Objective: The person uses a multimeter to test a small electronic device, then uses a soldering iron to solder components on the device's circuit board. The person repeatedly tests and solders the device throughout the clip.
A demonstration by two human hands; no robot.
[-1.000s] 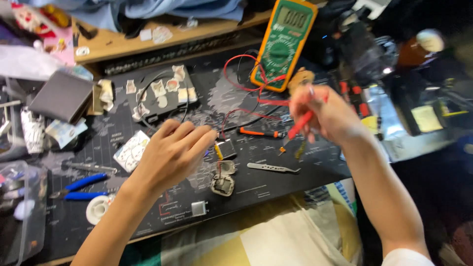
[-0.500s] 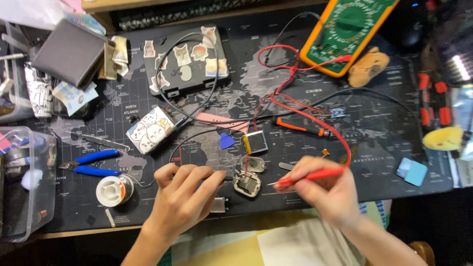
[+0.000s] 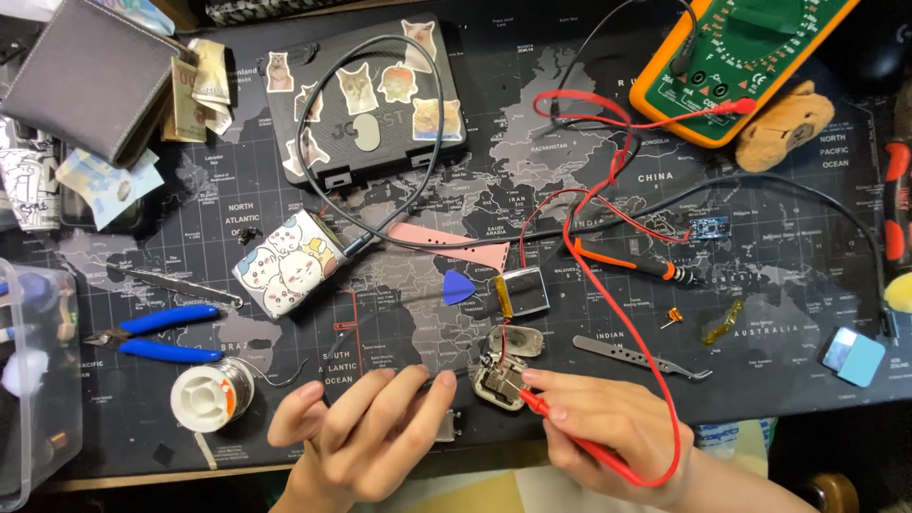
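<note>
Near the front edge of the desk (image 3: 589,190), which was covered by a dark world-map mat, the right hand (image 3: 608,432) held a red test probe (image 3: 570,429), its grip pinching the probe between thumb and fingers. The probe's tip touched a small opened metal device (image 3: 502,385) lying on the mat just left of that hand. A red lead (image 3: 608,275) ran from the probe in a loop up across the mat to an orange and green multimeter (image 3: 750,52) at the far right corner. The left hand (image 3: 366,432) rested flat beside the device, fingers spread loosely and holding nothing, with a small metal part showing just beyond its fingertips.

Just above the device lay a silver rectangular cell (image 3: 524,292) with thin red wires, a blue triangular pick (image 3: 457,288) beside it, and a pink strap (image 3: 446,247) further up. Metal tweezers (image 3: 641,358) lay to the right of the device, and a second probe with an orange and black handle (image 3: 632,263) lay above them. Left of the left hand stood a spool of solder (image 3: 211,394), and beyond it blue-handled cutters (image 3: 152,334). A small box covered in cartoon stickers (image 3: 288,263) sat near the middle, joined by a grey cable to a black case with cat stickers (image 3: 370,95). A grey wallet (image 3: 90,76) lay at the far left corner, and a brown plush toy (image 3: 784,128) sat beside the multimeter.
</note>
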